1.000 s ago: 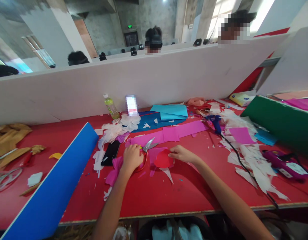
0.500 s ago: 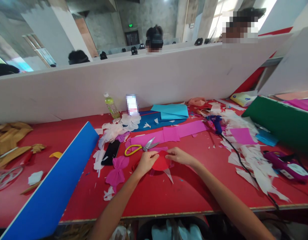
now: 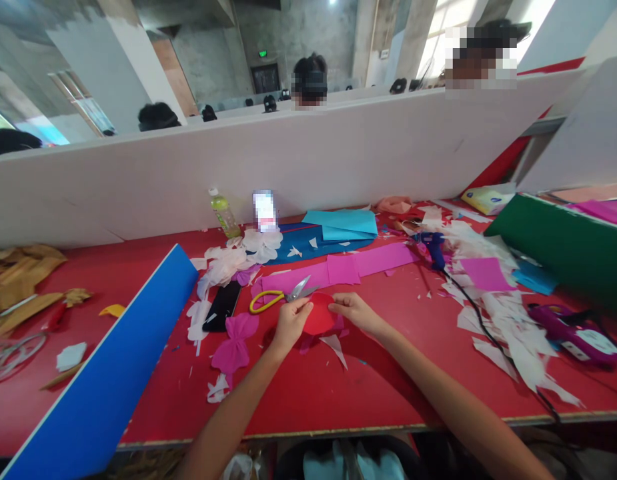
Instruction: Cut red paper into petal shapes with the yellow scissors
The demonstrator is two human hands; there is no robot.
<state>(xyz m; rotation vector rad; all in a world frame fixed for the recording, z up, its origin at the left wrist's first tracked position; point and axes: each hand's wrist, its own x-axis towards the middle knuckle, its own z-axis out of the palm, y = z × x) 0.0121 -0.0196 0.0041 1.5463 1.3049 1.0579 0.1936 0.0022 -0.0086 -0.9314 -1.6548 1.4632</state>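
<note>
Tabletop: red, littered with white paper scraps, a white partition behind.
Left hand: fingers pinched on the left edge of the red paper disc.
Right hand: pinching the disc's right edge.
Disc: low over the tabletop, between both hands.
Scissors: yellow-handled, lying just beyond the left hand.
Pink paper bow: left of that hand, near a black phone.
</note>
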